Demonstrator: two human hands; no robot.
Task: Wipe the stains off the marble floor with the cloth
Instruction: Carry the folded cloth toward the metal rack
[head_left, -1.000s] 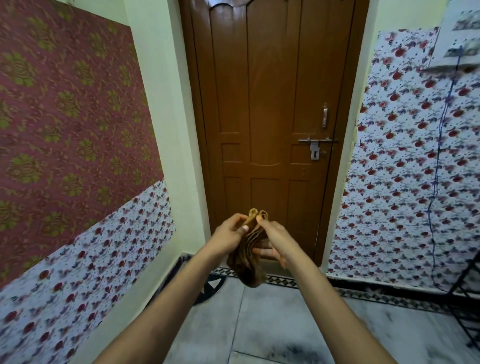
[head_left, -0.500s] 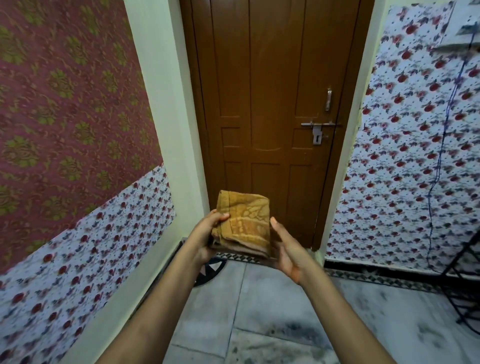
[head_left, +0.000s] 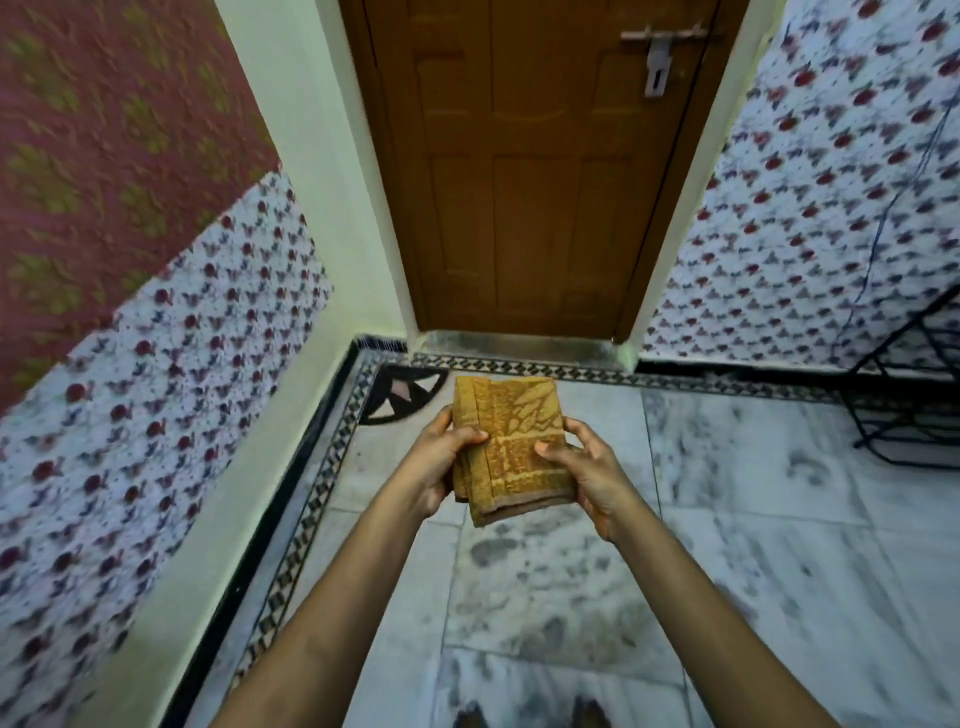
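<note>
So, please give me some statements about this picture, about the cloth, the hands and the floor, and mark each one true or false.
1. Both hands hold the folded cloth: the left hand and the right hand. True.
2. The cloth lies flat on the marble floor. False: it is held up in the air, above the floor.
3. Dark stains show on the floor below the cloth. True.
4. The wooden door stands wide open. False: it is closed.
5. The cloth is blue. False: it is yellow-brown with a pattern.
</note>
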